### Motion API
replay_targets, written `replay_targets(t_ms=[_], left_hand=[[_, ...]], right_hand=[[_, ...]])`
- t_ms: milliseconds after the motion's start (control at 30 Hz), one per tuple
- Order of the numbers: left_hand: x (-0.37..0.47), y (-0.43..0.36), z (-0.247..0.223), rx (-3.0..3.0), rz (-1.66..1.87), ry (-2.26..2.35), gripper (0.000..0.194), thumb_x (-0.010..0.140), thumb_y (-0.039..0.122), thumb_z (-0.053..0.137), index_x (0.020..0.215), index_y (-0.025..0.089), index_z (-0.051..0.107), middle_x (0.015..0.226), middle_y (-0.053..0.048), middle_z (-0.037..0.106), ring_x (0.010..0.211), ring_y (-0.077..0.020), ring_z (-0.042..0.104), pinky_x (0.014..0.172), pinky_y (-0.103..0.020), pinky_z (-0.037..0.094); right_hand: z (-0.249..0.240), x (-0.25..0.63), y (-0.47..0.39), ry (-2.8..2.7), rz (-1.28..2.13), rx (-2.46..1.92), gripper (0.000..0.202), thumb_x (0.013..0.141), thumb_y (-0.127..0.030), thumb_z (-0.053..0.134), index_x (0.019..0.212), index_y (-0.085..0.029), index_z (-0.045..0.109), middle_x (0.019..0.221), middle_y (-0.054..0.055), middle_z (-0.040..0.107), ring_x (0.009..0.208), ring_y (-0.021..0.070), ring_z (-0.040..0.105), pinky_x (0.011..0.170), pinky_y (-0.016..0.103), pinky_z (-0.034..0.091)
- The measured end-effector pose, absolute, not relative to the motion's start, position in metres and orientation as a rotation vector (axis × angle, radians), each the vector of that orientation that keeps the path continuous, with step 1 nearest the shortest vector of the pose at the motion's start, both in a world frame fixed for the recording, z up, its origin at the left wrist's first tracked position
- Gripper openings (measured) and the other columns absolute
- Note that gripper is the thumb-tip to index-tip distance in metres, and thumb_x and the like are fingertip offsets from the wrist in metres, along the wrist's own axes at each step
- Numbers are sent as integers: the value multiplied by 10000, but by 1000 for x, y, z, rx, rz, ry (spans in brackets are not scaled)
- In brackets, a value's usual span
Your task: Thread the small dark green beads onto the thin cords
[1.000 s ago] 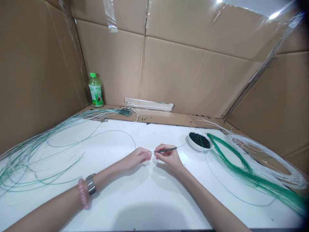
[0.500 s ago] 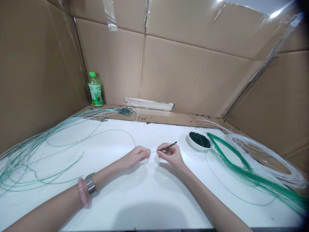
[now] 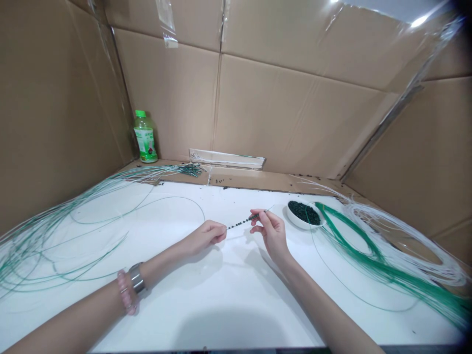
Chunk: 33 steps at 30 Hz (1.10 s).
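Between my two hands a cord strung with small dark green beads (image 3: 239, 223) is stretched above the white table. My left hand (image 3: 208, 237) is closed in a pinch on the cord at the left end of the beads. Thumb and index finger of my right hand (image 3: 272, 230) pinch the beaded cord near its right end, the other fingers loosely curled. A thin tip of cord pokes out past the right fingers. From my left hand a long green cord loops back to the left. A white bowl (image 3: 303, 224) of dark green beads stands right of my right hand.
Green and white cords (image 3: 84, 196) spread along the left side. Coils of green cord (image 3: 383, 268) and white cord (image 3: 438, 250) lie at the right. A green-capped bottle (image 3: 146, 140) stands at the back left. Cardboard walls (image 3: 280, 103) enclose the table (image 3: 228, 305).
My right hand has slid up and right along the cord. Beads that sat bunched by its fingers are now spread out between both hands. The left hand has barely moved.
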<state>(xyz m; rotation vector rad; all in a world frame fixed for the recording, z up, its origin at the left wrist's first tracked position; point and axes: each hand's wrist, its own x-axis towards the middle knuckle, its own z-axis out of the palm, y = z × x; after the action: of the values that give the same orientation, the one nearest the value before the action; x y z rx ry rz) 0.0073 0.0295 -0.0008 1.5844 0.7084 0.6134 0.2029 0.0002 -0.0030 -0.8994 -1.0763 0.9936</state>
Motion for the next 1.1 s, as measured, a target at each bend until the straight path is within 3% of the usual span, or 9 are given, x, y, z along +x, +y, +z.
replay_targets(t_ms=[133,233,367,567,1100], left_hand=[[12,23,-1,1530,548,668,252,801,308,398,632,145,490,467,63,299,450,-80,240,485,-243,174],[16,17,3,1517,526,638,216,797,278,399,674,138,507,496,46,360,481,-89,310,513,-235,232],[17,13,7,1527,511,642,246,815,308,433,677,130,531,520,65,272,494,-84,249,509,-232,197],[17,13,3,1502,556,702,293,842,359,422,750,122,569,497,79,230,477,-87,203,493,-248,145],[17,16,-2,1455,646,690,291,834,383,446,739,130,554,497,83,201,475,-85,173,483,-245,118]], right_hand=[[-1,198,0,-1053,1018,-909,265,710,-406,700,816,-164,710,722,40,626,626,102,539,486,201,518],[0,195,-1,-1047,1043,-923,273,687,-387,723,838,-160,701,700,35,637,597,100,543,488,213,526],[0,192,-2,-1025,1071,-936,294,684,-393,725,856,-156,694,715,39,646,613,107,558,503,218,535],[0,195,-1,-961,1062,-927,393,745,-522,620,886,-160,680,731,50,641,625,117,569,463,201,517],[3,196,-2,-917,1044,-955,242,666,-365,712,813,-173,720,801,65,656,710,136,555,491,200,438]])
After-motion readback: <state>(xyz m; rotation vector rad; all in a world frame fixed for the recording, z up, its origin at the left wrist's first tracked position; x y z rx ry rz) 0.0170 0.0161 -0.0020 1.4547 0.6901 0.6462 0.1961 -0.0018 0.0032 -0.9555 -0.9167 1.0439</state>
